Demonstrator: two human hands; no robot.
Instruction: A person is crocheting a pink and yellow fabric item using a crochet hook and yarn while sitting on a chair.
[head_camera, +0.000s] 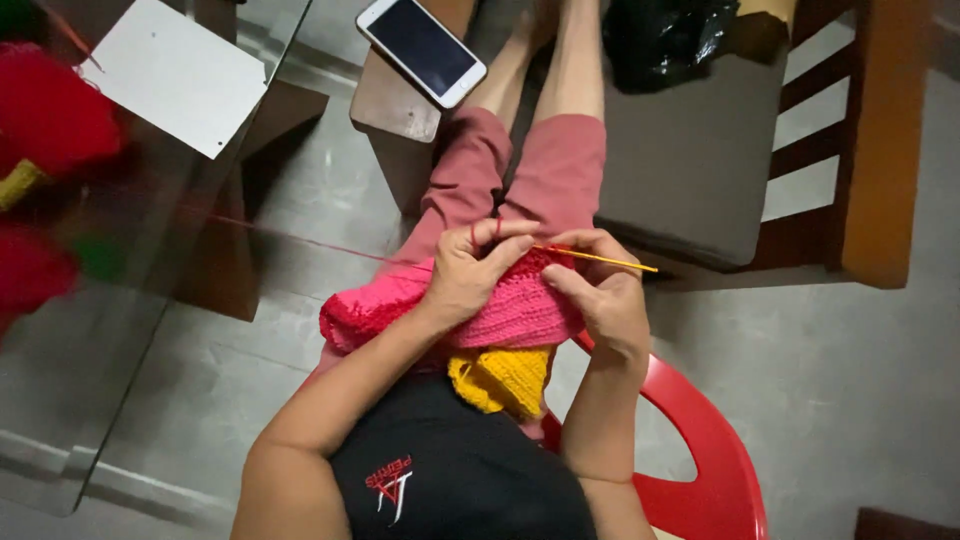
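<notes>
Glass table (130, 400) fills left of frame, white paper sheet (175, 75) and blurred red yarn (45, 115) on it. Grey-cushioned wooden seat (690, 150) upper right, black bag (665, 35) on top; phone (421, 48) top centre on wooden stool (395, 105). Red plastic chair (710, 450) lower right. Pink crochet piece (500, 305) at centre on lap, yellow section (500, 378) hanging below. Left hand (470, 270) clasps pink fabric, red strand looped over fingers. Right hand (605, 290) pinches yellow crochet hook (600, 259), tip jutting right.
</notes>
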